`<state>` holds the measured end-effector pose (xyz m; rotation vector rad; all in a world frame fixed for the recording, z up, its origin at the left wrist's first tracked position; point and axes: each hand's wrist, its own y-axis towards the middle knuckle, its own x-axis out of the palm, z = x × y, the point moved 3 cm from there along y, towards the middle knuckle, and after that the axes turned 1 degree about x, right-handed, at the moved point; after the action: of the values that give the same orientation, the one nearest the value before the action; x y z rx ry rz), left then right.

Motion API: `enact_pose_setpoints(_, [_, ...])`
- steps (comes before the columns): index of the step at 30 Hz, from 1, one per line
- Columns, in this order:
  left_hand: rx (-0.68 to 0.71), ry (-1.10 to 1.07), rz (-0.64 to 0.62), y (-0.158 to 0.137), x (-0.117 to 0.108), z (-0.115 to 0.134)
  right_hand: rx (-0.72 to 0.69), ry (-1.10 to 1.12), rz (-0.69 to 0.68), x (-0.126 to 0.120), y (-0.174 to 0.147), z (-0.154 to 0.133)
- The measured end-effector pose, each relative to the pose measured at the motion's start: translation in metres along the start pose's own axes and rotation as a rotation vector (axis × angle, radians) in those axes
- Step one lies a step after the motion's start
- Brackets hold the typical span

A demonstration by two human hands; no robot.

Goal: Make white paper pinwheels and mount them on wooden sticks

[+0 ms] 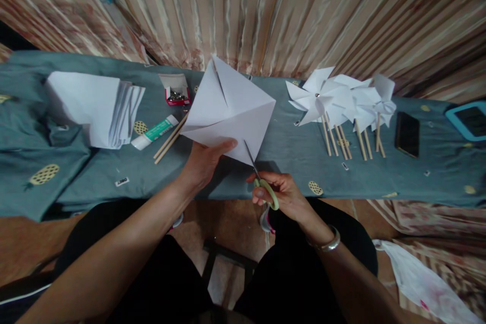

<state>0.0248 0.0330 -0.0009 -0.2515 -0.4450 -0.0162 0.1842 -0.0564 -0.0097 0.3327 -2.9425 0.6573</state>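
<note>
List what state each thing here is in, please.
Paper sheet, partly slit, held in the left hand
Scissors, in the right hand, one blade over the sheet
Red box, lid open, metal pieces inside
Tube, lying on its side
Paper stack, fanned at one edge
Loose sticks, lying together
Pinwheels, folded, overlapping
Phone, screen dark
Blue-framed device, screen dark

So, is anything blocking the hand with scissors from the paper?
Nothing visible: the scissors in the right hand overlap the white paper near its closest corner, and the left hand grips it to one side.
</note>
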Motion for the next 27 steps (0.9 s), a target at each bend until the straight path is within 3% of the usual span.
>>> enact_pose_setpoints(27, [-0.016,-0.01,-0.025,-0.0035,0.0032,-0.0024,0.018,0.056,0.008,-0.0003,0.0009,0.0])
